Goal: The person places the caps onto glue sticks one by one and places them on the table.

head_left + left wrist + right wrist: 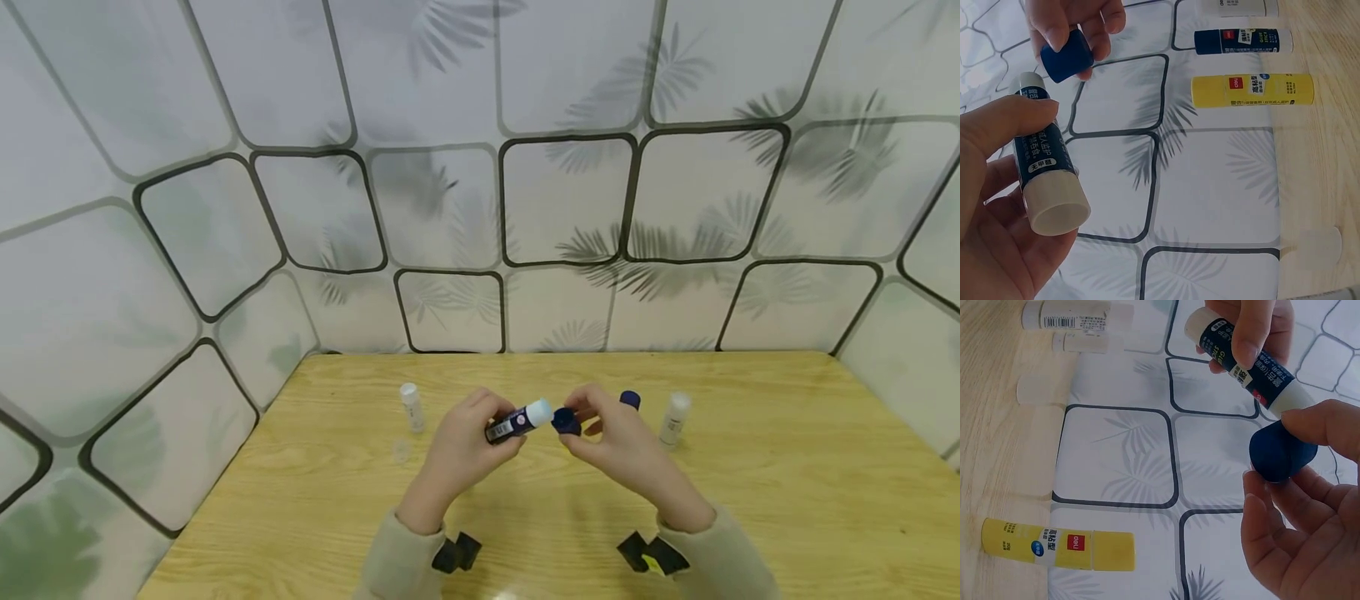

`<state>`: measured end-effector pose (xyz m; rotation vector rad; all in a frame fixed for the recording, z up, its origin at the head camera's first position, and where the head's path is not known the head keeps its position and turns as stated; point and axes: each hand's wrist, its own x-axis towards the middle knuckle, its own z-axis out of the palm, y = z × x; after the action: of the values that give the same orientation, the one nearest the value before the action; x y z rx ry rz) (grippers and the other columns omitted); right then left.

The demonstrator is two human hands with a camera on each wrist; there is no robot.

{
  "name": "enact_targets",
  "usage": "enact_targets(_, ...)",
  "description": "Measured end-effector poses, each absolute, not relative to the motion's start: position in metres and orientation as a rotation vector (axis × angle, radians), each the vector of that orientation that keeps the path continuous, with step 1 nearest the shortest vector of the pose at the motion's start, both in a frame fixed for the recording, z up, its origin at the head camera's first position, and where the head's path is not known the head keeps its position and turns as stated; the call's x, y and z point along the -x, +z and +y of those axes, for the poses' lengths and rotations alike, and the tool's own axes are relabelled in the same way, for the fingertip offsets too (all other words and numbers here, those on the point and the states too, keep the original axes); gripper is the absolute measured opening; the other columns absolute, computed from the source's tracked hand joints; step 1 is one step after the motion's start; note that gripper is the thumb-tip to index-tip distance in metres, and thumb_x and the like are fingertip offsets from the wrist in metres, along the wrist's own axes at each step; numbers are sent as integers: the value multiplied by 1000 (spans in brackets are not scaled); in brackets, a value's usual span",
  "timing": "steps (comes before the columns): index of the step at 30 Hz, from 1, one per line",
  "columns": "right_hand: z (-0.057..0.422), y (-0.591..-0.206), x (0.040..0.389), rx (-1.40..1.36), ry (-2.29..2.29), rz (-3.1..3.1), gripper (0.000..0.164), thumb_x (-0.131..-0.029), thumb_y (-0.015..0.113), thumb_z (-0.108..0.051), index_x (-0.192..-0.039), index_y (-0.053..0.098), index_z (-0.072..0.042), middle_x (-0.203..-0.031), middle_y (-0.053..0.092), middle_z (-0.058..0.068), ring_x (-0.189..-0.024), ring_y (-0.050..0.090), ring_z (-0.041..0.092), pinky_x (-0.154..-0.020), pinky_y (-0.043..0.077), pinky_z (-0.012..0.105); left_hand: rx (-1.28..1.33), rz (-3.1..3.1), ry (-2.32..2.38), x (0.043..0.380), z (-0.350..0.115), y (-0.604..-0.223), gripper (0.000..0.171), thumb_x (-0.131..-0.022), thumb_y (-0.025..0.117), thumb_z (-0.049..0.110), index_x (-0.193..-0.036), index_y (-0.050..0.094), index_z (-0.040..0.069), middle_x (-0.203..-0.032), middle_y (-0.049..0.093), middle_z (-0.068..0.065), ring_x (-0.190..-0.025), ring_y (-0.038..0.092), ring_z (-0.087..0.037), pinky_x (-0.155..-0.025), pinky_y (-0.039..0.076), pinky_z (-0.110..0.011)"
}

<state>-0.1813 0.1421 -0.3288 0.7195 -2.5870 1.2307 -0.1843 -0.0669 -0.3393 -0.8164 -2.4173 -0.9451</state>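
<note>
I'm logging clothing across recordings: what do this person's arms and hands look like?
The left hand and right hand wear no gloves. Both sleeves are long, light beige, ending near the wrists. Small black squarish pieces show beside each cuff; those on the right include a yellow mark.

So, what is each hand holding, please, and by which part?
Left hand: an uncapped glue stick, by its labelled barrel. Right hand: a blue cap, by its sides.

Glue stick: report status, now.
Left hand gripping glue stick, uncapped. Right hand pinching blue cap, close but apart. Nothing visible between them.
</note>
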Motion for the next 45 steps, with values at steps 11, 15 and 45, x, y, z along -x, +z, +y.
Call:
enact_targets(11, 142, -329, 181, -743, 1188, -2579, 28, -74, 70, -6, -96, 52, -9, -85, 59, -3, -76, 56, 13, -63, 46, 30, 869, -2415, -952, 184, -66, -340, 16, -74, 70, 13, -87, 62, 10, -81, 53, 4, -67, 47, -5, -58, 44, -17)
enact_targets(15, 144, -329, 181, -741, 1156, -2539, 28, -72, 71, -5, -95, 54, -10, -82, 58, -5, -75, 55, 11, -63, 46, 29, 879, -2426, -951, 185, -66, -341, 16, -75, 70, 14, -87, 61, 10, -82, 53, 4, -67, 47, -5, -59, 44, -18)
enact_targets(45, 157, -322, 182, -752, 1749, -2435, 25, -79, 66, -9, -99, 54, 1, -93, 57, 12, -79, 59, 19, -65, 50, 28, 956, -2345, -1063, 180, -65, -333, 26, -73, 73, 11, -96, 64, 6, -88, 57, 1, -76, 54, -7, -64, 47, -17)
